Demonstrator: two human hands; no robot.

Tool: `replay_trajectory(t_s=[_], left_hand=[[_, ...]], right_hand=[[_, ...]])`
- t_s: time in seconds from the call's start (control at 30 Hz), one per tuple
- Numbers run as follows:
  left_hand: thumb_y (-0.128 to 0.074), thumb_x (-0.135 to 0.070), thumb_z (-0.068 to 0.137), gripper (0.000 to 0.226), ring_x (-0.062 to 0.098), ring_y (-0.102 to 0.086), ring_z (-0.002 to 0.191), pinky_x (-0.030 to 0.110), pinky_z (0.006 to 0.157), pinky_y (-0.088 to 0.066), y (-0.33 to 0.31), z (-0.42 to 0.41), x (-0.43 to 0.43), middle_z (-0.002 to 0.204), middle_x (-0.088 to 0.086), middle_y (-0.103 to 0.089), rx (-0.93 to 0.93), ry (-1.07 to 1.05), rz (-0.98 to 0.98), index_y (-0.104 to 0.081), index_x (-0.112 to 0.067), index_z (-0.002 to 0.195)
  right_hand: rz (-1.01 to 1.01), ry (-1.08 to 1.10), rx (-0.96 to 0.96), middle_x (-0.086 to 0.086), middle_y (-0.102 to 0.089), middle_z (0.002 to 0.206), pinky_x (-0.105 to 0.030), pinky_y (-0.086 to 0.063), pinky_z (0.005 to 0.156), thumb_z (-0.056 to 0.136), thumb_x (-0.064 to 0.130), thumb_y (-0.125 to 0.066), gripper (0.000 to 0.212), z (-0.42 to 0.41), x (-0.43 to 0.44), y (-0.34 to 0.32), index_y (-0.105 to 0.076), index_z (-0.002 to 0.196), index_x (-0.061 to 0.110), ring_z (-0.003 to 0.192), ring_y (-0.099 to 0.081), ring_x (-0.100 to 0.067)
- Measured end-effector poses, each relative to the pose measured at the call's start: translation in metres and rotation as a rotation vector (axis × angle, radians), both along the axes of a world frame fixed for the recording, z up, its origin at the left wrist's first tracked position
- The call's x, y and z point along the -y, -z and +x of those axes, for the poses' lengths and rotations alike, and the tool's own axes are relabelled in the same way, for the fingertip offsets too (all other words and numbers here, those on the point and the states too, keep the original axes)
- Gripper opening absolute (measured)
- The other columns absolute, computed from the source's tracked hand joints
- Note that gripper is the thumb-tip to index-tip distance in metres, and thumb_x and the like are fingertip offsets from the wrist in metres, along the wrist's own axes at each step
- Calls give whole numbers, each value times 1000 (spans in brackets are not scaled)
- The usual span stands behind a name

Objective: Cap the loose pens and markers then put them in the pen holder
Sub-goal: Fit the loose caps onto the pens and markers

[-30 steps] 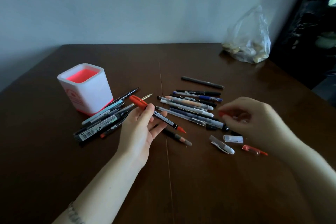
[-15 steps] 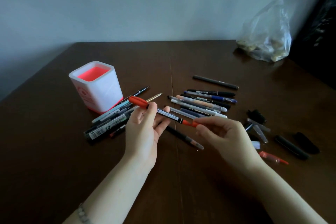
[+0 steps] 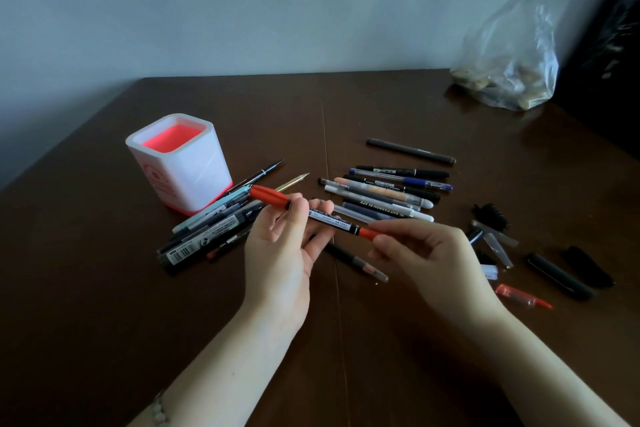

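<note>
A second ago the right grip (image 3: 422,253) was out over the loose caps. Half a second ago it had brought a small red cap (image 3: 369,233) to the bare tip of the red-and-black double-ended marker with the white label (image 3: 329,218). Now that cap sits over the tip, so the marker looks capped at both ends, though I cannot tell whether it has seated fully. By my judgement, only the drop into the holder remains for this one.

The left grip (image 3: 280,246) is closed on the marker's barrel, fingertips curled over it and palm turned up, holding it above the dark brown wooden counter (image 3: 381,107). The right grip is narrowed to a pinch on the red cap, with the other fingers curled under.

The white square plastic pen holder with the pink-red inside (image 3: 187,177) stands beyond and outward of the left grip, well apart from it. A heap of pens (image 3: 207,229) lies between the two. A row of pens (image 3: 384,194) lies just beyond both grips, and black loose caps (image 3: 557,276) lie outward of the right grip.
</note>
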State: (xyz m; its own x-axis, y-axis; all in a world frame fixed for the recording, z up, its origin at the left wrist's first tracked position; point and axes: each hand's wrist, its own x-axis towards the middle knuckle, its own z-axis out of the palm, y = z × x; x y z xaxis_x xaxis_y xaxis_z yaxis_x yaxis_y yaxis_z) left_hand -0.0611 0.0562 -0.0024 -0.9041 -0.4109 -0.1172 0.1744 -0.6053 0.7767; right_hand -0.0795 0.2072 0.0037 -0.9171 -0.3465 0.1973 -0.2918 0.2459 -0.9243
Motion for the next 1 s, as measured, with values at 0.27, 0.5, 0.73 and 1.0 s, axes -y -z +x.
replay_trajectory(t_s=[0.27, 0.5, 0.73, 1.0], left_hand=[[-54, -7, 84, 11, 22, -70, 85, 33, 70, -58, -2, 5, -4, 76, 0, -70, -67, 41, -67, -51, -12, 94], [-55, -11, 78, 15, 20, -70, 85, 30, 69, -57, -2, 10, -8, 80, 2, -70, -101, 90, -120, -49, -8, 92], [-57, -14, 72, 14, 21, -70, 83, 29, 66, -57, -5, 14, -6, 77, 1, -70, -194, 123, -204, -51, -14, 85], [-55, -7, 82, 10, 21, -70, 84, 34, 72, -58, -2, 8, -6, 76, 2, -71, -73, 106, -132, -51, -12, 89]], right_hand=[[-99, 25, -3, 12, -71, 76, -4, -47, 60, 81, 4, -60, 28, 6, 3, 2, -62, 87, 32, 67, -67, 2], [-22, 25, -39, 1, -69, 66, -5, -47, 58, 81, 2, -59, 31, 7, 0, -2, -61, 84, 33, 64, -65, 2], [-250, -16, 247, -6, -69, 62, -17, -53, 51, 79, -2, -58, 22, 6, -4, -4, -69, 75, 17, 54, -65, -12], [142, 120, -282, 23, -61, 72, -4, -48, 63, 75, 1, -66, 35, 10, 2, 7, -61, 89, 33, 76, -63, 10]])
